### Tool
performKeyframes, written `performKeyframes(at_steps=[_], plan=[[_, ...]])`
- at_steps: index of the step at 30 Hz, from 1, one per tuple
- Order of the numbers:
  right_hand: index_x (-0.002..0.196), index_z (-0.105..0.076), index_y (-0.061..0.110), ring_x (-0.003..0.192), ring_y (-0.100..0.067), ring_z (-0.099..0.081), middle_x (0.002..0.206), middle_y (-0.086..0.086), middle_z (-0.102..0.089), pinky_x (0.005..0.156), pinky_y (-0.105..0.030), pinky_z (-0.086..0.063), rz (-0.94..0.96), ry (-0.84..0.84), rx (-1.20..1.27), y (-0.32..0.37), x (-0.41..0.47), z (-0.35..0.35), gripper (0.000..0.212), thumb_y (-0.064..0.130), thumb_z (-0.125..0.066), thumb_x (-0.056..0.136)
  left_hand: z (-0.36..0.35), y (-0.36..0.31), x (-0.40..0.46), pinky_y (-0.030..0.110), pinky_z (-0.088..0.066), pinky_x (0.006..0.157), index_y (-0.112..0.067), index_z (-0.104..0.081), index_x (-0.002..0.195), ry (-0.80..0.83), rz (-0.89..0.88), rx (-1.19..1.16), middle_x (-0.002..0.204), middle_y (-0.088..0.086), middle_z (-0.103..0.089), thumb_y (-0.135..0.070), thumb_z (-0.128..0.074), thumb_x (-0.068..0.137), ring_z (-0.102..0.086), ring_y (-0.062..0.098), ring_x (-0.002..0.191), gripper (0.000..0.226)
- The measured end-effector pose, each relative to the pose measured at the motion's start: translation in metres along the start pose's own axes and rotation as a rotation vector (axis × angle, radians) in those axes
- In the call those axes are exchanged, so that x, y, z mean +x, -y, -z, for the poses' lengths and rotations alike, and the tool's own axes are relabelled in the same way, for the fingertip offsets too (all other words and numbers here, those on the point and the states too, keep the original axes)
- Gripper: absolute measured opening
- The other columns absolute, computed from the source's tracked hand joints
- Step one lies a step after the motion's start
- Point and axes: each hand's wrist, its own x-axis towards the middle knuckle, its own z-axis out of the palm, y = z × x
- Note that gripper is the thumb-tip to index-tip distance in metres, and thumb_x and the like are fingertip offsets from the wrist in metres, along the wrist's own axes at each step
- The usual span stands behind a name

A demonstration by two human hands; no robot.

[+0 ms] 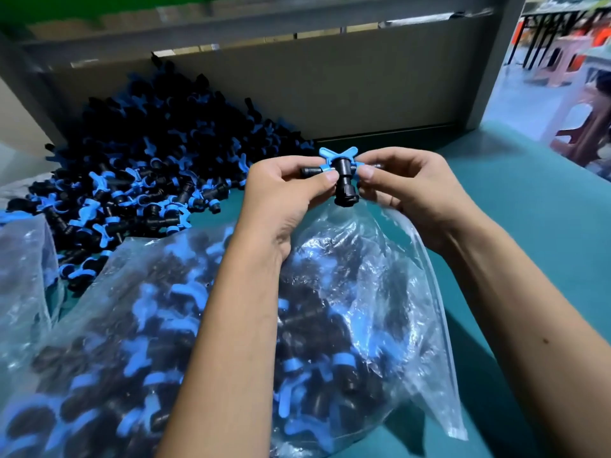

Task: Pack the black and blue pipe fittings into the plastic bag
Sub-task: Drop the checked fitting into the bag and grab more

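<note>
we hold one fitting (342, 180) between both hands. the left hand (284, 193) pinches it from the left with thumb and curled fingers, and the right hand (406, 190) pinches it from the right in the same way. neither hand is free.

the fitting's black stem hangs roughly vertical with its open end down. a shorter black arm runs crosswise between the two grips, and the blue wing handle (337, 155) stands at the top, on the far side.

the plastic bag (363, 292) lies directly below and toward us from the grip. it rests on the teal table (529, 209), already well filled with fittings. its upper fold rises to just beneath the stem's lower end. we cannot tell whether the right hand's lower fingers also catch the film.

we judge that the next move is a short downward release. both hands are equally near, and the stem already points into the bag.

the loose pile of fittings (148, 166) lies to the left, against the grey back panel (330, 87).
</note>
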Motion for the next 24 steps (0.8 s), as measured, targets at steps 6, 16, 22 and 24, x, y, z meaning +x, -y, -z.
performKeyframes(at_steps=[6, 16, 22, 24], plan=[[0.096, -0.072, 0.001, 0.069, -0.014, -0.067, 0.080, -0.008, -0.074, 0.067, -0.021, -0.056, 0.028, -0.016, -0.022, -0.002, -0.001, -0.001, 0.008, 0.000, -0.071, 0.088, 0.001, -0.003, -0.001, 0.022, -0.060, 0.068, 0.002, -0.072, 0.093, -0.016, -0.009, 0.027, 0.082, 0.018, -0.072, 0.010, -0.076, 0.084, -0.073, 0.021, 0.069, 0.013], [0.094, -0.074, 0.001, 0.068, -0.016, -0.063, 0.079, -0.011, -0.073, 0.065, -0.025, -0.051, 0.072, -0.009, -0.037, -0.003, 0.000, -0.002, 0.015, 0.000, -0.079, 0.079, 0.009, -0.003, -0.001, 0.029, -0.060, 0.081, -0.006, -0.076, 0.084, -0.004, -0.051, 0.143, 0.078, 0.009, -0.072, 0.004, -0.081, 0.081, -0.069, 0.021, 0.077, 0.012], [0.099, -0.072, -0.004, 0.065, -0.014, -0.063, 0.080, -0.011, -0.071, 0.063, -0.023, -0.051, 0.079, -0.043, -0.056, -0.003, 0.001, 0.001, 0.017, -0.001, -0.076, 0.083, 0.014, -0.005, -0.001, 0.026, -0.057, 0.076, -0.009, -0.076, 0.081, -0.017, -0.042, 0.136, 0.070, 0.003, -0.071, 0.004, -0.081, 0.080, -0.068, 0.020, 0.076, 0.013], [0.097, -0.073, 0.002, 0.063, -0.012, -0.063, 0.075, -0.004, -0.071, 0.063, -0.021, -0.052, 0.054, -0.127, 0.002, -0.001, 0.002, 0.007, 0.010, 0.002, -0.074, 0.087, 0.018, -0.008, 0.000, 0.024, -0.055, 0.073, -0.010, -0.076, 0.079, -0.028, -0.053, 0.111, 0.067, 0.001, -0.070, 0.004, -0.081, 0.081, -0.066, 0.020, 0.074, 0.015]])
